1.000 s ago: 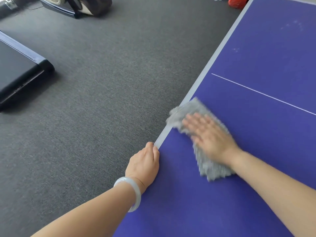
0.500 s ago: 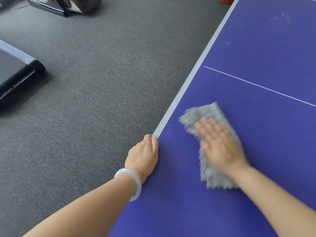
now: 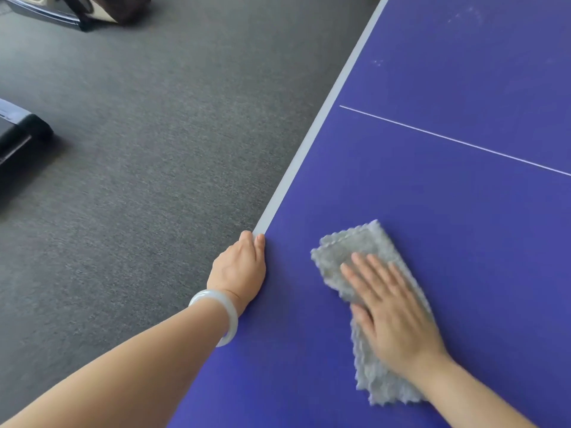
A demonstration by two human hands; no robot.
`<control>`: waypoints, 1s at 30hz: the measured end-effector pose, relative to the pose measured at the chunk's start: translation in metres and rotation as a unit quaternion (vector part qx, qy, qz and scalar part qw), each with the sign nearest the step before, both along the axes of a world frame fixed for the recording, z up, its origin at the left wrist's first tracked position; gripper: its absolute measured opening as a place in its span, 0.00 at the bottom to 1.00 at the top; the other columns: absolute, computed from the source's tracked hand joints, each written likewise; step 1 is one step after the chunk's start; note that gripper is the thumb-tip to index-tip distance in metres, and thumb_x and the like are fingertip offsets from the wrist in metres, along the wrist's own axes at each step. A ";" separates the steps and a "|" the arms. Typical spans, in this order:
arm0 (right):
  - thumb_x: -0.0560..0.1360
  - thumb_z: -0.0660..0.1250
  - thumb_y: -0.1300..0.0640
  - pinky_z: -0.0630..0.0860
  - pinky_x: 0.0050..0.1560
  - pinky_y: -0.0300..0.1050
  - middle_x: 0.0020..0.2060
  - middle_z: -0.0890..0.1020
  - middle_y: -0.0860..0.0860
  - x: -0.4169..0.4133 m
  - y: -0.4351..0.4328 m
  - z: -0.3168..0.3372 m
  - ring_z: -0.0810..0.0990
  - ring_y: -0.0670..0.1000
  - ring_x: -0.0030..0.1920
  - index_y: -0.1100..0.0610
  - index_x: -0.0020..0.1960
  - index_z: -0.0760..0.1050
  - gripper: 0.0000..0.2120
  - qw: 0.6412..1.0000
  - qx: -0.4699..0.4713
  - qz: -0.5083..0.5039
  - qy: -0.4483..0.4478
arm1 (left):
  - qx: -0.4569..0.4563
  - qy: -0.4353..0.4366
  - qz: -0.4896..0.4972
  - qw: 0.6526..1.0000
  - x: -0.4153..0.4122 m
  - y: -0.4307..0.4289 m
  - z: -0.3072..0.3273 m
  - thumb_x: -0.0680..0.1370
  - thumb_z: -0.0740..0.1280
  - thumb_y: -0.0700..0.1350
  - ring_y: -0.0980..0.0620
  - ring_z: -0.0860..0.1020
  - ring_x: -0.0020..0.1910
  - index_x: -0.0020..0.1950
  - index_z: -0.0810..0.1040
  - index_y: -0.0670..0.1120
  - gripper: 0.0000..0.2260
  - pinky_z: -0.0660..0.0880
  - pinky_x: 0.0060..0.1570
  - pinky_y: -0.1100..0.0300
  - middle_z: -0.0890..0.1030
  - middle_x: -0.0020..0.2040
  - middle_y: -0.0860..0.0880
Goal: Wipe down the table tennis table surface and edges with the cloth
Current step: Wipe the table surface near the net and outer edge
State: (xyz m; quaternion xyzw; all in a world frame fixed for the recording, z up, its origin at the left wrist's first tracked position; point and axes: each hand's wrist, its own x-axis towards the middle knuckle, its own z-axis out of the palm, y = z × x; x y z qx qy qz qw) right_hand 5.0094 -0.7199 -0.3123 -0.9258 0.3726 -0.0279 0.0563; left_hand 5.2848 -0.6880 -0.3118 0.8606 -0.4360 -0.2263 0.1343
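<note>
Pressing seemingly folded cloth (image 3: 355, 245) onto table (image 3: 463, 196)

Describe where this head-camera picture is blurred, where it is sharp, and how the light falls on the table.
Head view: the right hand and the cloth under it are smeared by motion; the left hand on the edge of the table and its bracelet are crisp; light is soft and even, with a pale sheen on the far table top that shows smudges, and no hard shadows.
</note>
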 end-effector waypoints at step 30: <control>0.80 0.54 0.47 0.57 0.75 0.60 0.78 0.58 0.60 -0.006 0.124 0.007 0.56 0.61 0.78 0.61 0.78 0.58 0.30 0.970 0.022 -0.241 -0.005 | -0.124 -0.139 -0.287 0.940 -0.120 -0.024 0.009 0.85 0.50 0.49 0.48 0.50 0.80 0.80 0.55 0.43 0.24 0.43 0.78 0.55 0.54 0.81 0.45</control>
